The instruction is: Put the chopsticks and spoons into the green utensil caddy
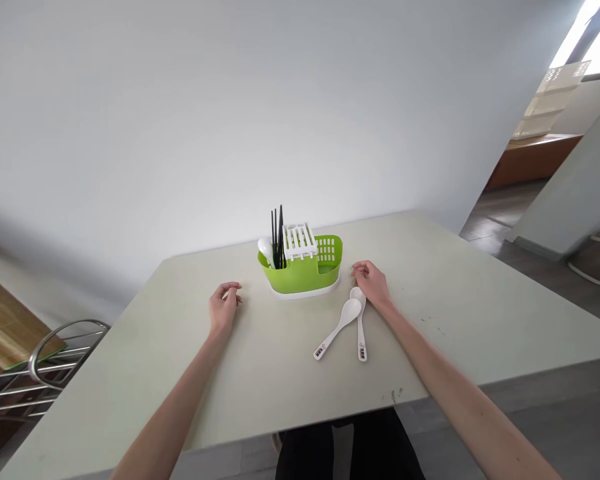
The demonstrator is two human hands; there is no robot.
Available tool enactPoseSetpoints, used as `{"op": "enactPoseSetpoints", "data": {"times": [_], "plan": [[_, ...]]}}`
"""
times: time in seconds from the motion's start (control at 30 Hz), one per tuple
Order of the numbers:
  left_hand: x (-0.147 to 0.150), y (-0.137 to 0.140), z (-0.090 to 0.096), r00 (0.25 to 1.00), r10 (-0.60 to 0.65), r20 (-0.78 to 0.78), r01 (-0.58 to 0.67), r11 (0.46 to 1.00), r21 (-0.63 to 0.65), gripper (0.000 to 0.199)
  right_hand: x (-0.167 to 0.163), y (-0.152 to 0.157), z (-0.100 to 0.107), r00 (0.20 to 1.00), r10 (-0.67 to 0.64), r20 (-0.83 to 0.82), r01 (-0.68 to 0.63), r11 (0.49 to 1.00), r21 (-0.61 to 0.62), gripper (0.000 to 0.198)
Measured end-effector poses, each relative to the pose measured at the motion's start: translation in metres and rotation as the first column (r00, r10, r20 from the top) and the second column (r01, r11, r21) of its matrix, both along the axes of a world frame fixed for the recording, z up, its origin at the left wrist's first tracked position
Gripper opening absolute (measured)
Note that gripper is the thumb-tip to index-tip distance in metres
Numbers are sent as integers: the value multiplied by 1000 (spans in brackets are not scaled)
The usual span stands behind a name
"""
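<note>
A green utensil caddy [300, 277] with a white base stands toward the back of the table. Black chopsticks [278, 240] and a white spoon [266, 249] are upright in its left compartment. Across its middle sits a white slatted rack [300, 241]. Two white spoons [338, 329] lie crossed on the table in front of it, to the right. My left hand [225, 304] rests left of the caddy, fingers loosely bent and apart, holding nothing. Beside the caddy's right end, my right hand [371, 281] rests by the spoon bowls with relaxed, slightly bent fingers; nothing shows in it.
The pale table [260, 393] reaches back to a plain wall [230, 133]. A metal rack [55, 360] and a wooden board [10, 320] are beyond the left edge. Past the right edge are the floor and a doorway.
</note>
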State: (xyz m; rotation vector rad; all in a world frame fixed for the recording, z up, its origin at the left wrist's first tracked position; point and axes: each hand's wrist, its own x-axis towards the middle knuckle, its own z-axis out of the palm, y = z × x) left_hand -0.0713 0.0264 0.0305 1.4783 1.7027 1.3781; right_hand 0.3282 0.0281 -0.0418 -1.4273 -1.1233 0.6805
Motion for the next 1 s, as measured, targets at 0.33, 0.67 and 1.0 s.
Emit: {"op": "enactPoseSetpoints", "data": {"times": [0.33, 0.67, 1.0], "plan": [[-1, 1, -12, 994, -102, 48, 105, 993, -62, 19, 3, -12, 0, 1000, 15, 12, -15, 1000, -17, 23], [-4, 0, -15, 986, -153, 59, 156, 987, -42, 18, 1, -45, 5, 991, 11, 136, -10, 1000, -11, 30], [-1, -3, -14, 978, -207, 14, 208, 977, -43, 21, 17, -79, -4, 895, 44, 445, -57, 998, 16, 40]]}}
